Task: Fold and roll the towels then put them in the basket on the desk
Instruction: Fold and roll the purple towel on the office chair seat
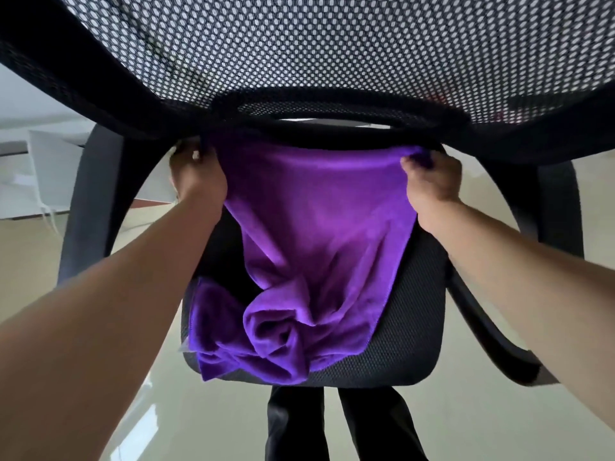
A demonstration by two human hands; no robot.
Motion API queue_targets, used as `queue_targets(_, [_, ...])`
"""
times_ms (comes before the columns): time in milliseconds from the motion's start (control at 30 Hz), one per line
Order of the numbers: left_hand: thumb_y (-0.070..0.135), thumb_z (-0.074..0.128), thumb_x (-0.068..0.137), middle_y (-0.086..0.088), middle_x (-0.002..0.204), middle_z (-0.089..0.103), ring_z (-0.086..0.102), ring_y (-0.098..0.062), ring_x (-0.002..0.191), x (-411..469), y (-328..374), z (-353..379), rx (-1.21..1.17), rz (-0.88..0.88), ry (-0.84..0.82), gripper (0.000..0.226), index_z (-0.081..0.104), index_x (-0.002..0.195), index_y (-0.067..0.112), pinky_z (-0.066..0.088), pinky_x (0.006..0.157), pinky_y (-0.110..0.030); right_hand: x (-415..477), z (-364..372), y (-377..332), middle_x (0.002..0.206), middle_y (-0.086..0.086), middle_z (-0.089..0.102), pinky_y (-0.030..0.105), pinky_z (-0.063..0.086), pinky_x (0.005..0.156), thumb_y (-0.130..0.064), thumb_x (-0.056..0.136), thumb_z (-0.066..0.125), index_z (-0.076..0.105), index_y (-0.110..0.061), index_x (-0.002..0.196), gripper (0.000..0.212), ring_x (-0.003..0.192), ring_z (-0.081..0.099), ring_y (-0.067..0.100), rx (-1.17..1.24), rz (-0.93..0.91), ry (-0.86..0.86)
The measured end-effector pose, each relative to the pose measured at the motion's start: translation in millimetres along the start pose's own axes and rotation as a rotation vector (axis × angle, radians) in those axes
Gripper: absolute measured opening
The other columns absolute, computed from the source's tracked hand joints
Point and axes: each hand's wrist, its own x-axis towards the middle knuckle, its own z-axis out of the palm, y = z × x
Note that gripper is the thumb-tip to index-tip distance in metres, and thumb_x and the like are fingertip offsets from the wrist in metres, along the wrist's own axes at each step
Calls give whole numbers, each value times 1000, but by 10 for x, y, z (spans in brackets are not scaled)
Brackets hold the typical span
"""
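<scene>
Lifting the purple towel (pixel 316 227) clear is the step in hand, as I judge it. It is stretched between two hands above the chair seat (pixel 409 327), while its lower part lies bunched and twisted on the front of that seat.

The left hand (pixel 196 174) grips one top corner above the seat's back left. Its fingertips are partly hidden under the edge of the mesh backrest (pixel 299 44), but the cloth runs taut straight into it. The right hand (pixel 432 181) pinches the other top corner above the seat's back right, with a little cloth gathered in the curled fingers. The top hem between them is nearly straight.

To do this well, both corners should rise together and level, high enough above the seat for the crumpled tail to hang free and untwist. A short shake would probably drop the folds out. The backrest hangs close over the hands, so the lift likely has to come toward the person, over the seat's front, not straight up. Soft pile like this will sag, so the pinch should sit right at the corners.

Neither basket nor worktop is in view, and no fold is made yet.
</scene>
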Motion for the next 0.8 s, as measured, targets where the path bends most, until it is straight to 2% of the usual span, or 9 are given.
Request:
queue_targets(100, [22, 45, 98, -17, 125, 60, 56, -26, 106, -14, 63, 16, 93, 83, 1, 32, 60, 120, 5, 43, 93, -31, -112, -148, 175, 94, 17, 66, 43, 44, 86, -29, 93, 52, 62, -6, 113, 32, 89, 60, 31, -183, -133, 135])
queue_targets(167, [25, 48, 97, -15, 106, 64, 49, -18, 90, -12, 32, 62, 96, 89, -30, 23, 65, 104, 11, 44, 85, -31, -195, -184, 343, 118, 20, 64, 41, 42, 92, -29, 96, 51, 52, -13, 133, 41, 107, 59, 38, -316, -108, 45])
queue_targets(267, [34, 54, 91, -2, 73, 56, 51, -19, 71, -11, 6, 104, 44, -52, -47, 20, 56, 76, 20, 43, 69, -32, -203, -177, 412, 125, 14, 62, 37, 41, 97, -38, 93, 57, 42, -18, 143, 55, 116, 56, 33, -297, -14, -96])
queue_targets(333, [41, 58, 87, 2, 75, 57, 55, -18, 70, -56, -40, 98, 13, -80, -37, 24, 61, 94, 17, 44, 67, -30, -166, -163, 393, 129, 10, 59, 33, 39, 99, -43, 89, 62, 46, -14, 136, 58, 120, 54, 29, -178, 56, -58])
queue_targets(433, [46, 63, 83, 1, 91, 63, 60, -22, 85, -289, -186, 36, 103, -49, -31, 41, 59, 108, 14, 46, 75, -31, -274, -163, 448, 110, 8, 64, 40, 48, 94, -65, 72, 70, 58, -14, 114, 67, 105, 61, 29, 22, 220, 22])
queue_targets(533, [52, 67, 80, -7, 105, 66, 60, -29, 101, -691, -406, -76, 205, -76, -100, 52, 57, 110, 11, 44, 86, -34, -559, -151, 600, 74, 6, 64, 40, 51, 72, -71, 62, 70, 60, -16, 83, 60, 74, 62, 28, 39, 314, 21])
queue_targets(633, [51, 76, 72, -10, 110, 66, 60, -30, 104, -1135, -675, -165, 341, -103, -270, 62, 55, 114, 10, 45, 85, -34, -960, -140, 691, 52, 3, 54, 29, 38, 53, -66, 64, 71, 55, -11, 59, 57, 51, 48, 20, 3, 360, -172])
queue_targets(700, [41, 80, 70, -10, 100, 68, 62, -33, 98, -1308, -861, -219, 391, -141, -347, 53, 59, 106, 9, 45, 77, -33, -1185, -120, 774, 51, 5, 49, 27, 35, 51, -46, 70, 79, 47, -11, 52, 51, 49, 43, 18, -33, 361, -294])
queue_targets(800, [23, 77, 71, -3, 60, 57, 55, -29, 68, -1357, -1092, -332, 346, -243, -414, 24, 62, 70, 5, 41, 62, -33, -1349, -151, 937, 60, 12, 45, 34, 34, 58, -36, 68, 82, 50, 0, 58, 49, 58, 41, 20, -11, 437, -323])
